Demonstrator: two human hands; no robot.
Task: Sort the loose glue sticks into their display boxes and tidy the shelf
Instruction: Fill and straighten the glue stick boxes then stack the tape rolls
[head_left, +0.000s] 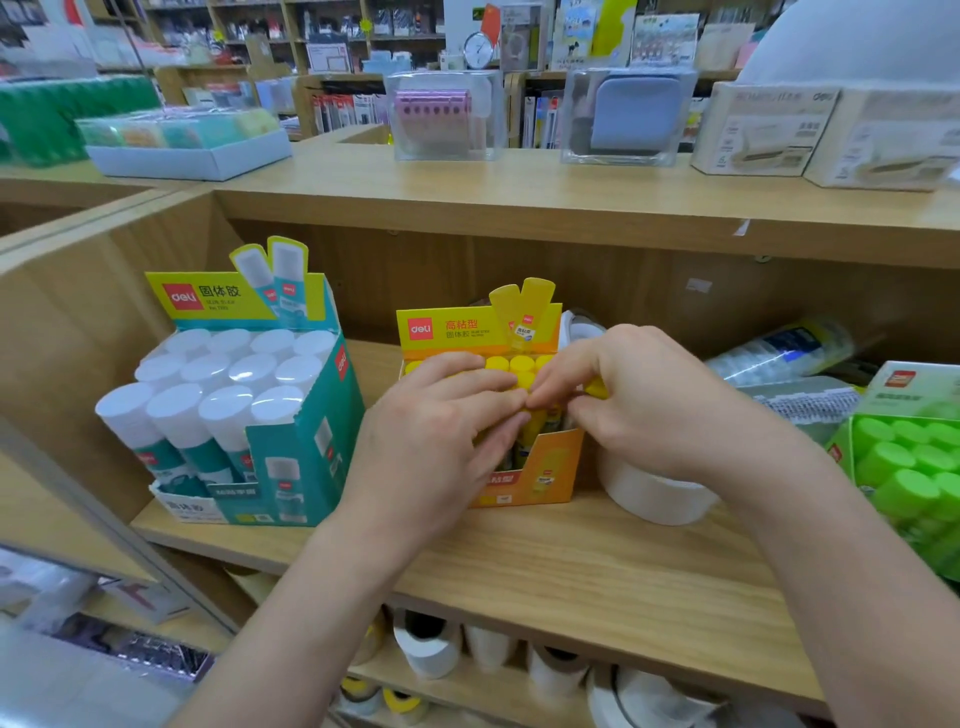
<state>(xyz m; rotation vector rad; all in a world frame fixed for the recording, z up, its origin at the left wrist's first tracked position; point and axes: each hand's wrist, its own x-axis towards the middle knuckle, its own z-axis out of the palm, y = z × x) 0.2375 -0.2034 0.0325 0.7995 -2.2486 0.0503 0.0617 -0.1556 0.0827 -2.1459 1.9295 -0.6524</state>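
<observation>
Seating a glue stick (596, 388) in the orange box (550, 467) on the shelf (571, 561): right hand (644, 405), curled, seemingly pinches it; left hand (441, 436) lies flat on neighbouring caps (519, 364). Next: push it down upright.

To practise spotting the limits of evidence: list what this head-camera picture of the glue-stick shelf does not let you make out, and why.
All in the head view:
- Front rows of yellow glue sticks: covered by the left hand and right hand.
- Whether the right hand grips a stick: its curled fingers hide it.
- Green box: cut off by the right edge.
- Small print on the teal box: too small, blurred.
</observation>
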